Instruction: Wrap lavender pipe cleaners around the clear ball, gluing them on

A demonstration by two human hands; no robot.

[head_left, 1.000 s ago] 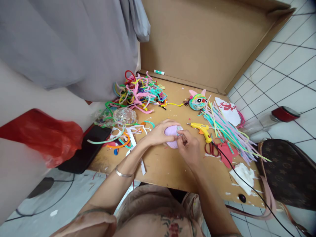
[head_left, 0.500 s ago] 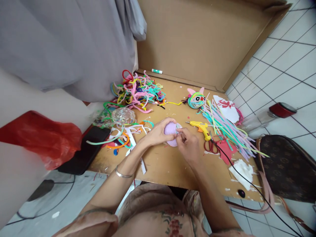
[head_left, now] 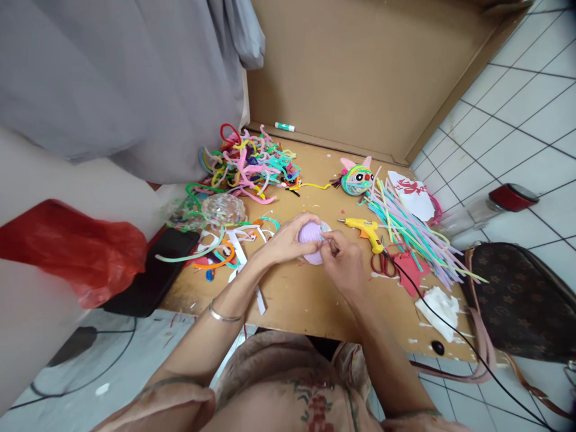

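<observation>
A round ball wrapped in lilac pipe cleaner (head_left: 310,234) is held over the middle of the table. My left hand (head_left: 288,239) curls around its left side, thumb in front and fingers behind. At the ball's right side, my right hand (head_left: 341,255) is closed in a pinch, its fingertips against the wrapping; whatever lies between them is too small to make out. A yellow glue gun (head_left: 365,229) rests just right of my right hand, with red-handled scissors (head_left: 384,264) below it. Behind sits a striped ball figure (head_left: 356,180) with pink ears and eyes.
Loose pipe cleaners (head_left: 249,162) are heaped at back left, and straight ones (head_left: 418,240) lie at right. A black cable (head_left: 432,306) runs from the glue gun. A handbag (head_left: 517,300), a bottle (head_left: 477,210), white tissue (head_left: 438,312) and a black tablet-like slab (head_left: 148,279) border the work area.
Both hands stay on the lilac ball, with only a slight shift of the right fingertips. The whole view has moved a little; the other things lie as before.
</observation>
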